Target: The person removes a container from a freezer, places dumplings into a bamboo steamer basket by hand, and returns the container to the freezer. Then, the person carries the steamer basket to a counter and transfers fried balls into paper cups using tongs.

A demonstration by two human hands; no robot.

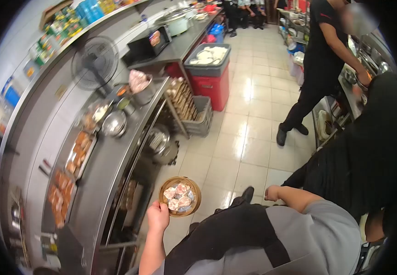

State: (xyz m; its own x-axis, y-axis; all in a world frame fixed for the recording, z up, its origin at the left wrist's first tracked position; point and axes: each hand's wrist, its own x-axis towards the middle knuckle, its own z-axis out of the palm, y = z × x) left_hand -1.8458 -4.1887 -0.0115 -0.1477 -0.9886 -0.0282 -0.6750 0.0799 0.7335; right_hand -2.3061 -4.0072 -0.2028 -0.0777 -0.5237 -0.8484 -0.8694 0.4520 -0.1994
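In the head view, my left hand [158, 215] grips the near left rim of a round bamboo steamer basket [198, 197], held over the floor beside the steel counter. Several pale pink, open-topped dumplings [184, 201] sit inside it on a light liner. My fingers are wrapped over the rim, and part of the grip is hidden. My right hand [272, 192] hangs in front of my body with its fingers curled in and nothing visible in them. It is apart from the steamer basket, near a dark shoe.
Left, a steel counter [124, 158] bears food trays [90, 153], metal bowls [114, 123] and a fan [95, 62]. Farther on stand a crate [201, 117] and a red bin [211, 89]. At right, a co-worker in black [320, 55] stands at another counter; another dark-clothed person [363, 151] is close by.
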